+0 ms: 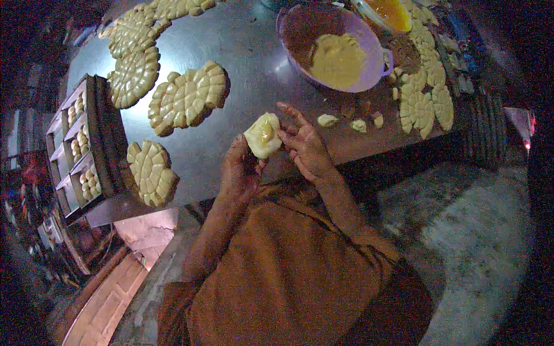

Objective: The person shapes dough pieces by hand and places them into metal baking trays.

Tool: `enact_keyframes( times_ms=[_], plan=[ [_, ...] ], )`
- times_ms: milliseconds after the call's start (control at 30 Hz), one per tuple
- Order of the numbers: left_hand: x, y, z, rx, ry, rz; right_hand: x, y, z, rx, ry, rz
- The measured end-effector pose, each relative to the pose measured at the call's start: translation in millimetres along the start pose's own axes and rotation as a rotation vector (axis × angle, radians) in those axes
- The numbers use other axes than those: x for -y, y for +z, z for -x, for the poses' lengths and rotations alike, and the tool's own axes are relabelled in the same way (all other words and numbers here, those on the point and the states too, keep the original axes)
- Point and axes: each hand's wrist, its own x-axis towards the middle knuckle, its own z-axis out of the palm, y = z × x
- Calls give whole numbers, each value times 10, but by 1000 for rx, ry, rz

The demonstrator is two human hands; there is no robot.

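Dim, warm-tinted scene; light from above glares off the metal surface near the bowl. Corners fall to black, edges bend with fisheye distortion, and detail is soft and grainy.

A small pastry workshop: rows of pale, flower-patterned moulded dough pieces cover a grey metal surface, beside a purple plastic bowl of yellow filling and a dark metal tray of moulds.
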Motion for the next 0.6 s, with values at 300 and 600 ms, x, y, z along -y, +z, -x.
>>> enact_keyframes(
  times_ms=[300,600],
  plan=[
    [-5,-227,72,-273,1,-396,-139,-28,60,44,-205,530],
    [-109,-179,135,-351,107,-589,-18,-245,111,402,-679,1319]
  ],
)
